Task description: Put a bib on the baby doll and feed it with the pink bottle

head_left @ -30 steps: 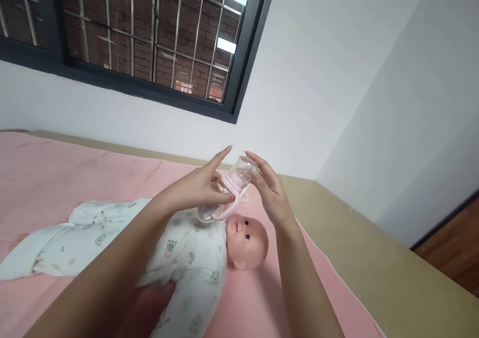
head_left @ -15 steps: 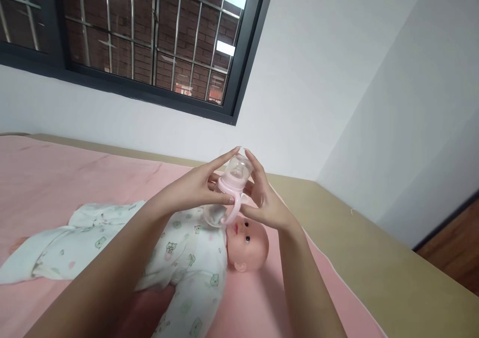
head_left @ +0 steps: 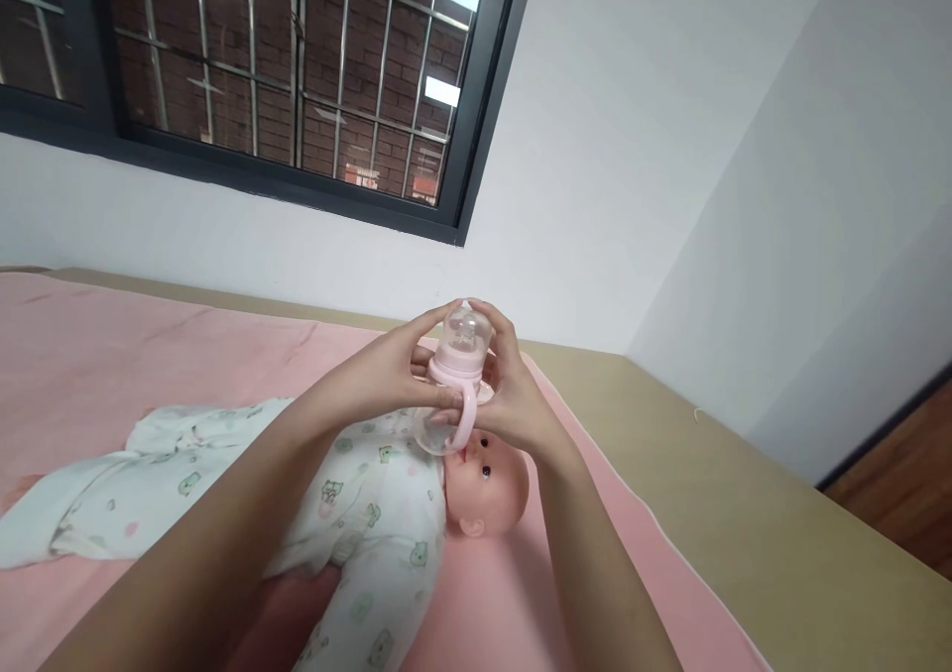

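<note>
A clear baby bottle (head_left: 456, 363) with a pink collar, pink handles and a transparent domed cap is held up between both hands. My left hand (head_left: 398, 370) grips its left side, the index finger reaching up to the cap's top and the thumb across the front by the handle. From the right, my right hand (head_left: 513, 385) closes on it, index finger also at the cap's top, thumb behind the front handle. Below the bottle a baby doll (head_left: 487, 489) lies on its back in a white patterned outfit; the bottle hides part of its face.
Under the doll spreads a pink blanket (head_left: 491, 593) on a pale wooden surface (head_left: 669, 474). Behind it rises a white wall (head_left: 595, 157) with a dark-framed, barred window (head_left: 297, 77). A brown wooden panel (head_left: 899, 484) is at the right.
The bottle has become more upright and shifted slightly left in view, both hands moving with it. The right hand's fingers sit closer around it. The whole view has shifted a little.
</note>
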The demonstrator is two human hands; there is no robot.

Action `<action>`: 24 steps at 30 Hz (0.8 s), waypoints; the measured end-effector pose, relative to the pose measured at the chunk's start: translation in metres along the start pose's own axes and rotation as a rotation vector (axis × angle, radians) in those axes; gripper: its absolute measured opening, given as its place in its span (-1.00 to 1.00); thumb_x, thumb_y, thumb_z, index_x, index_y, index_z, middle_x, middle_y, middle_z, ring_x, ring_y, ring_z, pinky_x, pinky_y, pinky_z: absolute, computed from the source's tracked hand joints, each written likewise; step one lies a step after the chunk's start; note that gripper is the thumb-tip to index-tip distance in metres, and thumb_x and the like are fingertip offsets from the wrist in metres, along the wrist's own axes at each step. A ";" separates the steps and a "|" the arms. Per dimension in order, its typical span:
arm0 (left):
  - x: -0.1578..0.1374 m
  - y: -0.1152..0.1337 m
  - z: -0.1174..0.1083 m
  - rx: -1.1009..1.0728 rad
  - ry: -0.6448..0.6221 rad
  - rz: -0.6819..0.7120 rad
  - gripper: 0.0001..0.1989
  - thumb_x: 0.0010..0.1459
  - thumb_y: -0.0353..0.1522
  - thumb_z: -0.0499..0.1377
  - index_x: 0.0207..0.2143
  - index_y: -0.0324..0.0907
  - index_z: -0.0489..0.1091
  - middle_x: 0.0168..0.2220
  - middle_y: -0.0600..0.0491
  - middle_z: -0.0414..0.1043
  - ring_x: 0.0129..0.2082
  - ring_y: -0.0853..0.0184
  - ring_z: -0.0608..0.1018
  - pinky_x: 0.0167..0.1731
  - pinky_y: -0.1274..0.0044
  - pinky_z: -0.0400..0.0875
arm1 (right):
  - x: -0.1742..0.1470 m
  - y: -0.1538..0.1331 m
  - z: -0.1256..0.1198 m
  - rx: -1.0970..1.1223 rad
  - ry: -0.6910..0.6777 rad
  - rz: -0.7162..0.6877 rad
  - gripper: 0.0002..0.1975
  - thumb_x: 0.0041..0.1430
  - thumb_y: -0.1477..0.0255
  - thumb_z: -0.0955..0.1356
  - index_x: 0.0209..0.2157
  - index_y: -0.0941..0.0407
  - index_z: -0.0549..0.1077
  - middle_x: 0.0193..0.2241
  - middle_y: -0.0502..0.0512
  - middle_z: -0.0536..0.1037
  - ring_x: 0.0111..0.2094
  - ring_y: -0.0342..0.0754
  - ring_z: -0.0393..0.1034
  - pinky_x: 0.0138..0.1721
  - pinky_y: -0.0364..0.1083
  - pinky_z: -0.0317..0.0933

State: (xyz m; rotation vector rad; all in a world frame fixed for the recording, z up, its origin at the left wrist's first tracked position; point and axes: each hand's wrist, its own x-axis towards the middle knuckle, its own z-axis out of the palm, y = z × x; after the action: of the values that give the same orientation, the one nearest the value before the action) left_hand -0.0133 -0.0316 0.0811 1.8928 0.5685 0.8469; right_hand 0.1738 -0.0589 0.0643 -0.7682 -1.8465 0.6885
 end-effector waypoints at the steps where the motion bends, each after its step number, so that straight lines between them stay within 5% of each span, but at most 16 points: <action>1: 0.000 0.000 0.000 -0.014 -0.022 0.001 -0.06 0.08 -0.37 0.35 0.40 0.05 -0.07 -0.10 0.01 0.57 -0.13 0.13 0.62 -0.17 0.39 0.53 | 0.000 0.001 0.000 -0.006 0.002 -0.007 0.08 -0.25 0.27 0.63 0.27 -0.22 0.08 0.25 0.11 0.21 0.05 0.08 0.41 0.04 0.10 0.40; 7: -0.009 0.004 -0.009 0.032 -0.061 -0.100 -0.04 0.13 -0.16 0.34 0.42 0.08 -0.17 0.05 -0.03 0.51 0.03 0.09 0.55 0.02 0.30 0.46 | 0.005 0.014 -0.014 0.001 0.126 -0.087 0.03 -0.26 0.21 0.62 0.23 -0.17 0.11 0.19 0.13 0.27 0.07 0.08 0.36 0.03 0.06 0.37; 11: -0.020 0.013 -0.017 0.318 0.088 -0.140 -0.19 0.13 0.05 0.25 0.36 0.10 0.06 0.21 -0.04 0.36 0.21 0.03 0.39 0.13 0.26 0.36 | 0.006 0.030 -0.042 -0.061 0.406 -0.130 -0.02 -0.25 0.27 0.60 0.19 -0.17 0.10 0.07 0.08 0.32 -0.09 -0.02 0.42 -0.15 -0.03 0.41; 15: -0.030 0.026 -0.018 0.445 0.036 -0.131 -0.29 0.16 0.10 0.16 0.31 0.15 0.16 0.18 0.04 0.39 0.21 0.04 0.39 0.09 0.31 0.40 | -0.002 0.055 -0.076 -0.225 0.638 -0.052 -0.10 -0.25 0.38 0.55 0.14 -0.12 0.14 -0.13 -0.02 0.39 -0.29 -0.12 0.40 -0.26 -0.07 0.37; 20: -0.040 0.037 -0.014 0.631 -0.335 -0.055 -0.33 0.17 -0.02 0.22 0.31 0.19 0.18 0.17 0.13 0.41 0.13 0.07 0.47 0.04 0.41 0.41 | -0.015 0.084 -0.102 -0.412 0.842 0.146 -0.17 -0.26 0.36 0.51 0.11 -0.04 0.20 -0.26 -0.06 0.44 -0.38 -0.12 0.36 -0.31 -0.07 0.30; 24: -0.043 0.042 -0.004 0.732 -0.612 -0.045 -0.29 0.03 -0.13 0.38 0.24 0.23 0.29 -0.13 0.16 0.59 -0.18 0.16 0.62 -0.29 0.56 0.47 | -0.021 0.098 -0.107 -0.533 0.888 0.290 -0.19 -0.25 0.28 0.51 0.10 -0.02 0.25 -0.32 -0.06 0.48 -0.38 -0.05 0.40 -0.29 -0.04 0.29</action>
State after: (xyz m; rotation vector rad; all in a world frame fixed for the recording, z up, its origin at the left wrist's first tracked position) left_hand -0.0432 -0.0777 0.1059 2.6260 0.5662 -0.0343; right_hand 0.2998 0.0004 0.0177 -1.4265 -1.0881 -0.0352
